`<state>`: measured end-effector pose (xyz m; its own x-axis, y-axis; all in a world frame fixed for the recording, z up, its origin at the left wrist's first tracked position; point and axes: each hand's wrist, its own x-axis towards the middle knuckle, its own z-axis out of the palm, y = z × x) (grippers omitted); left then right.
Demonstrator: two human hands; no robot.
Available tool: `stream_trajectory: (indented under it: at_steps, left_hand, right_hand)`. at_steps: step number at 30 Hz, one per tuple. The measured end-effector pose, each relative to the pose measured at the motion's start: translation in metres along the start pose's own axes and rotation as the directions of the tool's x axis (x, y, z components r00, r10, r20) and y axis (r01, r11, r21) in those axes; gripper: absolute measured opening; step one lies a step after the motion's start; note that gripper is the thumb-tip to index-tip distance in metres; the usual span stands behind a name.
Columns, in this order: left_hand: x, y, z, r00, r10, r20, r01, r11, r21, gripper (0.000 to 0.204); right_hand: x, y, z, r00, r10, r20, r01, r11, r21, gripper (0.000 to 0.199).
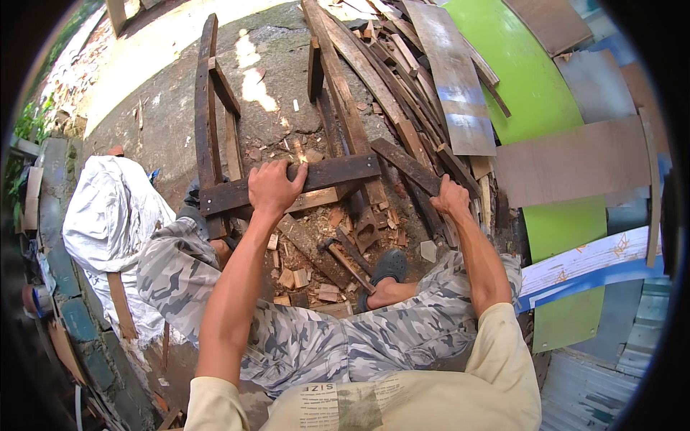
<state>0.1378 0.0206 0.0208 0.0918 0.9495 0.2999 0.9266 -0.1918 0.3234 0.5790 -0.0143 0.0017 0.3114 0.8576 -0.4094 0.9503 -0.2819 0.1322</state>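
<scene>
A dark wooden crosspiece (332,172) lies across the near ends of two long dark rails (206,108), (343,100), forming a frame on the ground. My left hand (275,188) is closed over the middle of this crosspiece, thumb pointing right. To its right, my right hand (451,197) grips the near end of a short dark wooden plank (402,164). That plank slants up to the left, its far end close to the crosspiece's right end; whether they touch I cannot tell. Between my feet lies a hammer (348,266) among wood offcuts.
Long timber strips (388,79) are piled right of the frame. Beyond them lie a green panel (532,93), a brown board (575,164) and metal sheets. A white sack (108,208) sits at left beside a block wall (75,323). Wood scraps (293,279) litter the ground.
</scene>
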Motion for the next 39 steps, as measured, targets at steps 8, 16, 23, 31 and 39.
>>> stream_trajectory:
  at_steps: [8,16,23,31,39]
  left_hand:
    - [-0.006,-0.007,-0.005,0.998,0.043,0.035,-0.04,0.996,-0.086,0.048]
    - [-0.01,-0.016,-0.015,0.971,0.195,0.142,-0.173,0.973,-0.156,0.055]
    - [-0.008,-0.016,-0.02,0.973,0.164,0.162,-0.139,0.978,-0.155,0.064]
    - [-0.007,-0.01,-0.01,0.998,0.034,0.047,-0.016,0.942,-0.336,0.06]
    - [0.021,-0.072,-0.038,0.452,-0.772,-0.447,0.277,0.598,-0.752,0.045]
  right_hand:
    - [-0.026,-0.031,0.03,0.939,0.133,-0.316,0.046,0.866,0.498,0.083]
    - [-0.016,-0.06,0.069,0.919,0.15,0.365,-0.263,0.923,0.28,0.105]
    - [-0.02,-0.064,0.013,0.969,0.18,0.168,-0.232,0.896,0.38,0.079]
    - [-0.032,-0.061,-0.071,0.904,-0.077,-0.42,0.212,0.935,0.285,0.086]
    - [-0.038,-0.144,-0.123,0.478,-0.659,-0.581,0.776,0.626,-0.071,0.067]
